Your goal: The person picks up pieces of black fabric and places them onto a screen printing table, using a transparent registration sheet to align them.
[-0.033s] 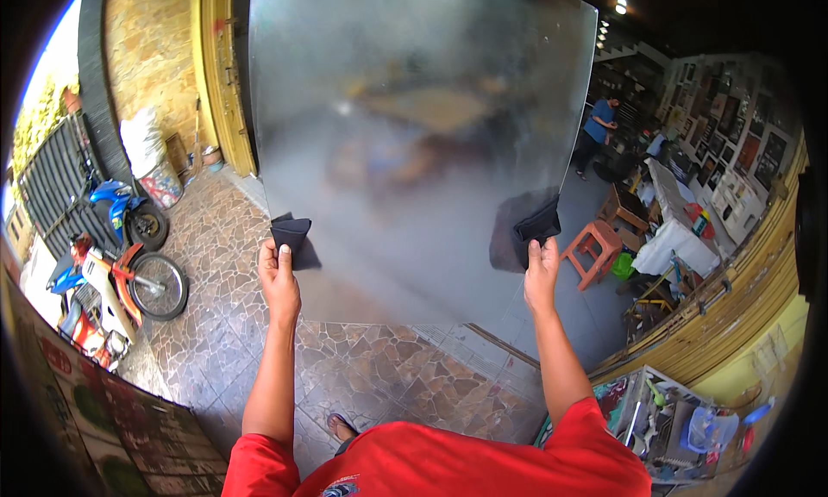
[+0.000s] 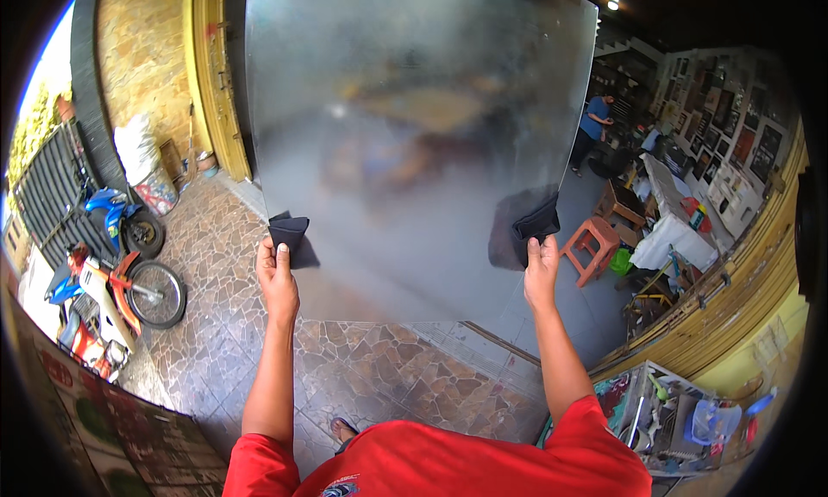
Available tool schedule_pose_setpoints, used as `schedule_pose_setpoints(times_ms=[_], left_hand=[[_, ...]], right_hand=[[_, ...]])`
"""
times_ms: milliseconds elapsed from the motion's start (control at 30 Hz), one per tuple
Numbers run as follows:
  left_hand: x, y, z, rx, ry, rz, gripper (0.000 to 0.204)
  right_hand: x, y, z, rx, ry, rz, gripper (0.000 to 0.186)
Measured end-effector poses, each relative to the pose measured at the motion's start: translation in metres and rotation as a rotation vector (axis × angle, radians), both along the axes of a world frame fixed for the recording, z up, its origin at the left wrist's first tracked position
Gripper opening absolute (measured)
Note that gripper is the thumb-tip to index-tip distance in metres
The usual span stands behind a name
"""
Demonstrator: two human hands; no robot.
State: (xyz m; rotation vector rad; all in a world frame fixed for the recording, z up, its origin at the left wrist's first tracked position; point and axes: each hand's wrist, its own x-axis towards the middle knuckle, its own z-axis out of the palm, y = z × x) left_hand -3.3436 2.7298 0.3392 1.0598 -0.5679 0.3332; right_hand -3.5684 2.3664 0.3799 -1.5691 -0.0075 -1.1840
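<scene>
A large, hazy transparent sheet (image 2: pixel 414 195), like glass, stands raised in front of me and fills the upper middle of the view. My left hand (image 2: pixel 278 268) grips its left edge low down, with a folded dark cloth (image 2: pixel 290 232) between fingers and sheet. At the lower right edge, my right hand (image 2: pixel 542 268) is closed on the sheet through another folded dark cloth (image 2: pixel 535 219). Blurred shapes show through the sheet, too indistinct to name.
Two motorbikes (image 2: pixel 142 290) and white sacks (image 2: pixel 134 152) stand left. Rightward, a person in blue (image 2: pixel 593 122) stands indoors near an orange stool (image 2: pixel 589 251) and a cluttered bench (image 2: pixel 677 238). A cart of tools (image 2: pixel 655 424) stands lower right, beside a yellow door frame (image 2: pixel 690 333).
The surroundings have shifted very slightly in the view. Both hands keep the same grip on the sheet, which looks almost unmoved.
</scene>
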Motion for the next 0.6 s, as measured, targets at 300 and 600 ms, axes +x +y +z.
schedule_pose_setpoints(times_ms=[300, 600], left_hand=[[0.145, -0.008, 0.054, 0.036, -0.075, -0.162, 0.011], [0.273, -0.03, 0.039, 0.134, 0.029, -0.384, 0.009]], right_hand=[[0.079, 0.025, 0.0, 0.142, 0.005, -0.122, 0.031], [0.165, -0.009, -0.061, 0.304, 0.12, -0.17, 0.029]])
